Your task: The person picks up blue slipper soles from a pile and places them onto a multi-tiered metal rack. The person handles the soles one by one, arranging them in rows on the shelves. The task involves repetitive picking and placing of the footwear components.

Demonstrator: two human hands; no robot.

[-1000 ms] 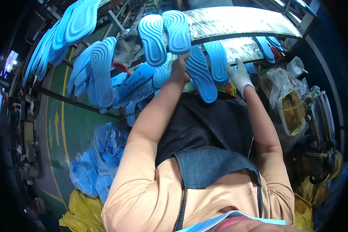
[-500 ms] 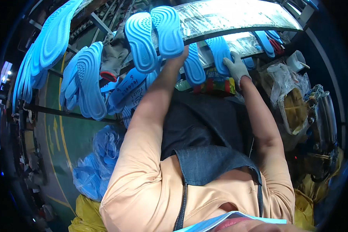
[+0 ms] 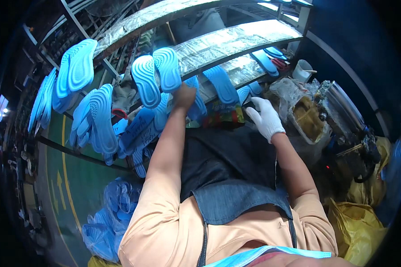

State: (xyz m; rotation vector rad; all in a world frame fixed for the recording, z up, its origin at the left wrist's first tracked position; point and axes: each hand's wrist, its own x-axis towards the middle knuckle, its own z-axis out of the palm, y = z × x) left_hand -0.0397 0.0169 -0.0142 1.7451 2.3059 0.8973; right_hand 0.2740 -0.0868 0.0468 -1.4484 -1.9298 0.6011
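Drawing back from an insole (image 3: pixel 222 84) on the lower shelf (image 3: pixel 241 66), the gloved right grip (image 3: pixel 266 118) now hangs empty and spread, apparently free. The left grip (image 3: pixel 184 97) is against another insole (image 3: pixel 199 107); whether it holds it cannot be told. Two more insoles (image 3: pixel 168 71) overhang the shelf above (image 3: pixel 240 39).

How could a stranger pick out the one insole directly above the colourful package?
Find the long silvery shelves, then look between the bare left hand and white-gloved right hand. There, a ridged blue insole hangs off a lower shelf, above the colourful package. Unlike its left neighbour, it isn't partly hidden by a hand.
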